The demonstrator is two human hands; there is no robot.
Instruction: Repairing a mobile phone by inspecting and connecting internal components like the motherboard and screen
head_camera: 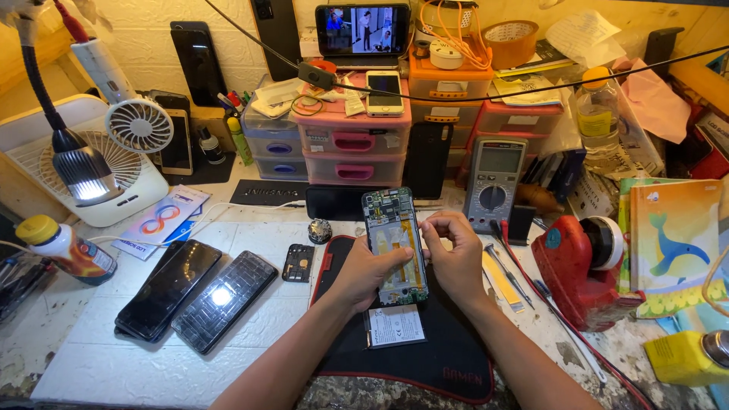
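Gripped from both sides: opened phone (395, 247), back cover off and circuit board and yellow-taped innards facing up, cradled from the left and beneath by the left hand (367, 272), thumb curled onto its lower left edge, and pinched along the right edge by the right hand (454, 258), fingers bent close onto the frame near the upper part. Held up tilted just above the black work mat (425, 349), over a flat battery (395, 326) lying on it. Nearby on the white desk: small black cover piece (297, 263) to the left, two dark phones (194, 292) farther left, grey multimeter (494, 184) behind, screwdrivers (505, 266) just right.
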